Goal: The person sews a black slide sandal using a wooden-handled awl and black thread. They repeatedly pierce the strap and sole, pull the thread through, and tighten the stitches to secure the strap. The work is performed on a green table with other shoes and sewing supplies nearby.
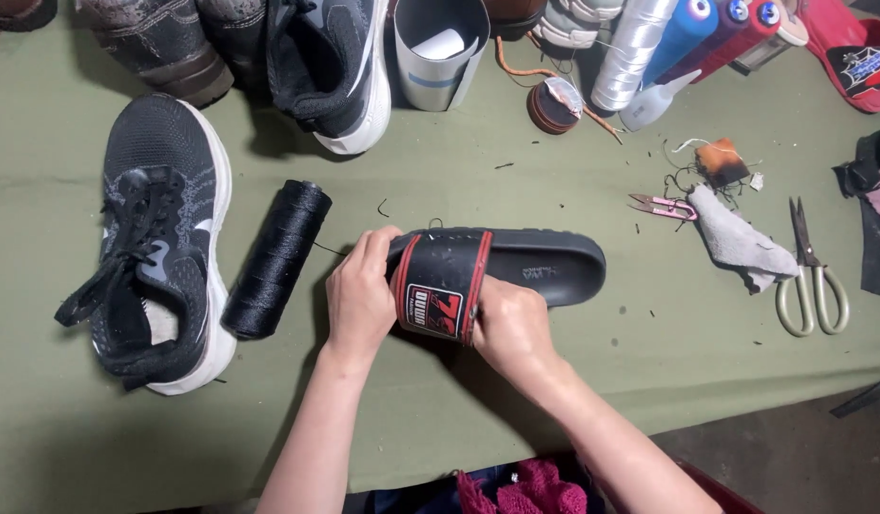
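Both of my hands grip the black slide sandal (516,266) lying across the middle of the green table (573,409). My left hand (359,295) is curled around the toe end, fingers closed over the edge by the strap. My right hand (511,328) is closed on the near side of the strap (440,286), a broad black band with red edging and a red-and-white patch, fingers pressing where it meets the sole. Whether anything small is pinched in my right fingers I cannot tell.

Going by size from there: a black knit sneaker (159,247) with a white sole lies well to my left, laces loose. Between it and the sandal lies a spool of black thread (273,257), close to my left hand, a thin strand running from it toward the sandal's toe. Pale-handled scissors (811,281) rest far to my right, with a grey rag (740,243) beside them and small pink thread snips (664,207) just beyond the rag.

To work this strap joint well, I judge the sandal should stay braced flat against the table, my left hand steadying the toe so the sole cannot twist, while my right keeps strap and sole pressed flush.

My forearms come in from the near edge, converging, wrists slightly bent down, knuckles up.
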